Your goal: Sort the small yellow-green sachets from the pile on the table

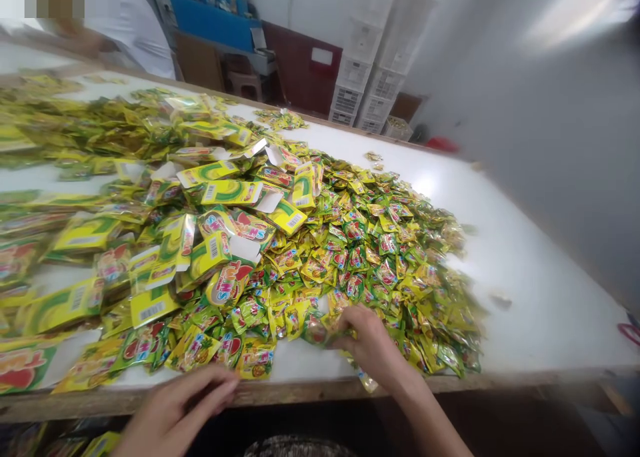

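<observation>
Small yellow and green candy packets [355, 283] lie heaped on a white table [520, 263], printed with watermelon and pineapple pictures. My right hand [367, 343] is at the near edge of this heap, its fingers closed around a small packet [316, 328] that is partly hidden at the fingertips. Close to the table's front edge is my left hand [183, 403], slightly blurred. Its thumb and index finger are a little apart, with nothing seen between them. Flat yellow candy boxes [233, 193], some with white flaps raised, lie left of the loose packets.
More packets and boxes [80, 130] spread over the table's left side. A person in white [135, 30] stands at the far left. Stacked white crates [355, 73], a blue surface [210, 20] and a stool [243, 77] are beyond the table. A grey wall [540, 110] rises at right.
</observation>
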Demonstrator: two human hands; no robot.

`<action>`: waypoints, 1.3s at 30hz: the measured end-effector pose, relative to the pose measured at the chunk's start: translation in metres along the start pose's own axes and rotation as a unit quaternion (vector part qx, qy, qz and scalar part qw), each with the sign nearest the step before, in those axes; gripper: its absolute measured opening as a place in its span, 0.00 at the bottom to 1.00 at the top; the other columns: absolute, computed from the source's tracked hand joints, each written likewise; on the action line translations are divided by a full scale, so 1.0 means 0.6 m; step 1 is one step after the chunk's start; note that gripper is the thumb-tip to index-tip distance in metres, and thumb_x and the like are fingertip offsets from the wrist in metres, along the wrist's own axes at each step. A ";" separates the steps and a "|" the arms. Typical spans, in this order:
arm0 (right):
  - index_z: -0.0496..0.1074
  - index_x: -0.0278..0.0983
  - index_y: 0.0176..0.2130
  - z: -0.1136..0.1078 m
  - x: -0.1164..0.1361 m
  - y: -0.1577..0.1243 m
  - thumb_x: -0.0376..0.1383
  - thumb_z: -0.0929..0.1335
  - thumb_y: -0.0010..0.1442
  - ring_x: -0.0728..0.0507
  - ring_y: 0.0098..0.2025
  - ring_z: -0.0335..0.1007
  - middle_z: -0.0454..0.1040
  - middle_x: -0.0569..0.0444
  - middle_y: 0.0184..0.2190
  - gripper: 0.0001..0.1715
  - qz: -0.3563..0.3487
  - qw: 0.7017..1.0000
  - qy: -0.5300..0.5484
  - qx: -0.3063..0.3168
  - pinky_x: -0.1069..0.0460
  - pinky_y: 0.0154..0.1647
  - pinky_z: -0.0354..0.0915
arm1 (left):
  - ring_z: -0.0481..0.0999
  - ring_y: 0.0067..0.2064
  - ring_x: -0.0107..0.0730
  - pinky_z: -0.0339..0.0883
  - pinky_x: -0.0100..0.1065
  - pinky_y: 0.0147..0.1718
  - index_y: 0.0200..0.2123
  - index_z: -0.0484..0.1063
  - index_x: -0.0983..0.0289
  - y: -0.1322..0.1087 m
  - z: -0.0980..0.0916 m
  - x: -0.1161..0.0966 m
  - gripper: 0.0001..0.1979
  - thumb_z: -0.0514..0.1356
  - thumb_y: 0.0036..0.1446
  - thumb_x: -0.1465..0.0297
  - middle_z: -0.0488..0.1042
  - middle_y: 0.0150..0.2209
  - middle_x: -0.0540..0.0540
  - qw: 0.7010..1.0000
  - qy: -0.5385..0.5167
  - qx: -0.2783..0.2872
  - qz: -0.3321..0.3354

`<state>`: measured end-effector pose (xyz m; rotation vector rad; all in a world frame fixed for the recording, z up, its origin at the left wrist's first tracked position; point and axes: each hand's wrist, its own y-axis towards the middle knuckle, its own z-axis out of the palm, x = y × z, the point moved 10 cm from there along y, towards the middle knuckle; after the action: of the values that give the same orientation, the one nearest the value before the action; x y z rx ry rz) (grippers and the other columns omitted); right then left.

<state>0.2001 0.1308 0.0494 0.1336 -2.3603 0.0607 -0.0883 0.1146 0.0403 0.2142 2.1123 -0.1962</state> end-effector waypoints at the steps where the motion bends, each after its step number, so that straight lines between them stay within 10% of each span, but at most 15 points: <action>1: 0.68 0.38 0.30 0.000 -0.002 0.005 0.28 0.75 0.50 0.47 0.32 0.63 0.68 0.60 0.27 0.12 0.019 0.998 0.052 0.000 0.53 0.31 0.58 | 0.79 0.30 0.36 0.73 0.30 0.31 0.37 0.79 0.55 0.028 0.033 -0.014 0.10 0.61 0.57 0.58 0.80 0.31 0.50 0.999 0.007 0.035 0.006; 7: 0.69 0.37 0.30 0.034 0.012 0.069 0.42 0.76 0.48 0.49 0.25 0.62 0.64 0.62 0.23 0.15 0.080 0.951 0.297 -0.034 0.55 0.25 0.61 | 0.75 0.42 0.46 0.67 0.41 0.40 0.40 0.74 0.60 0.140 0.121 -0.079 0.11 0.59 0.51 0.74 0.72 0.42 0.58 0.994 0.105 -0.033 0.016; 16: 0.65 0.38 0.29 0.108 -0.024 0.063 0.48 0.76 0.45 0.49 0.20 0.63 0.67 0.61 0.20 0.22 0.151 0.902 0.405 -0.011 0.55 0.17 0.62 | 0.79 0.31 0.34 0.73 0.32 0.30 0.36 0.65 0.61 0.104 0.097 -0.008 0.06 0.55 0.60 0.64 0.76 0.29 0.50 0.993 -0.094 0.001 -0.077; 23: 0.69 0.38 0.31 0.082 0.045 0.069 0.33 0.75 0.47 0.46 0.34 0.67 0.70 0.57 0.30 0.12 0.047 0.955 0.286 -0.068 0.55 0.29 0.64 | 0.78 0.37 0.36 0.74 0.33 0.34 0.42 0.72 0.61 0.083 0.089 -0.030 0.10 0.59 0.57 0.66 0.79 0.36 0.52 0.967 -0.236 -0.010 -0.095; 28: 0.70 0.38 0.37 0.146 0.062 0.050 0.34 0.72 0.52 0.48 0.24 0.66 0.70 0.60 0.24 0.11 0.080 0.927 0.350 0.106 0.55 0.23 0.63 | 0.79 0.39 0.38 0.73 0.34 0.36 0.41 0.76 0.60 0.075 0.082 -0.046 0.10 0.56 0.59 0.68 0.80 0.39 0.53 0.982 -0.171 0.051 -0.054; 30: 0.72 0.38 0.32 0.131 0.070 0.038 0.33 0.72 0.54 0.47 0.26 0.66 0.71 0.58 0.25 0.04 0.042 0.962 0.256 0.091 0.54 0.26 0.63 | 0.78 0.38 0.38 0.72 0.36 0.39 0.41 0.76 0.58 0.081 0.046 -0.047 0.10 0.56 0.61 0.65 0.80 0.39 0.53 0.995 -0.095 0.001 -0.037; 34: 0.72 0.40 0.32 0.099 0.104 -0.013 0.26 0.70 0.53 0.42 0.37 0.68 0.73 0.53 0.33 0.09 -0.076 0.996 0.029 0.030 0.51 0.36 0.62 | 0.74 0.47 0.47 0.66 0.44 0.49 0.49 0.71 0.59 0.088 -0.080 -0.066 0.18 0.61 0.57 0.59 0.75 0.47 0.59 0.950 0.146 -0.276 0.007; 39: 0.73 0.41 0.35 0.111 0.100 -0.056 0.23 0.71 0.51 0.41 0.41 0.71 0.76 0.53 0.36 0.14 -0.086 0.992 0.025 0.091 0.50 0.42 0.64 | 0.67 0.54 0.59 0.60 0.52 0.51 0.60 0.60 0.66 0.132 -0.081 -0.085 0.33 0.64 0.54 0.62 0.71 0.50 0.67 0.899 0.326 -0.291 0.019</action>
<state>0.1150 0.0872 0.0443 0.4191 -2.2817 0.1947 -0.0836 0.1988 0.1043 -0.0530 2.7104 0.6160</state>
